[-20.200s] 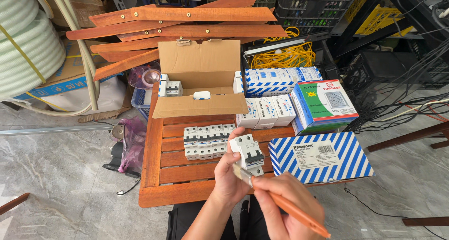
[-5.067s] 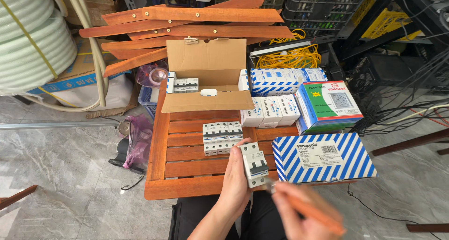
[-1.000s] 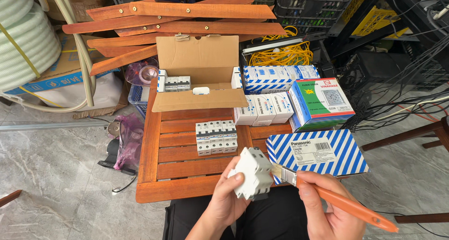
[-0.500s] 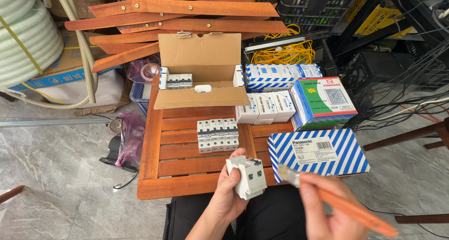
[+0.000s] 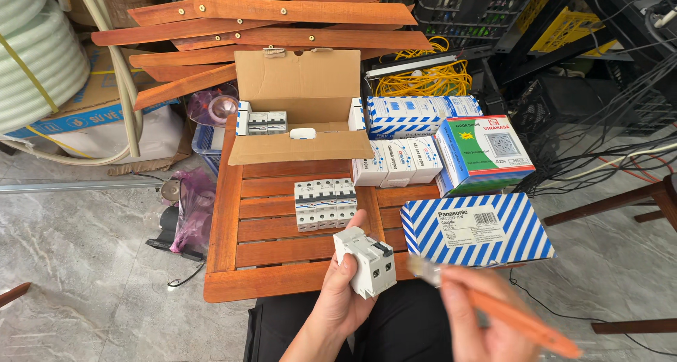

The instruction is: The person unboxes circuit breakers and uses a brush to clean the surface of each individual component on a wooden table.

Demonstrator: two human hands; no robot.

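A slatted wooden table [image 5: 268, 253] carries a row of white breakers [image 5: 325, 203], an open cardboard box [image 5: 300, 115] and several cartons.

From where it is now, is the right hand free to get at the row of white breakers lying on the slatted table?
Probably not as it is: the right hand grips an orange-handled brush, and the left hand, holding a white breaker, sits between it and the row of white breakers on the table.
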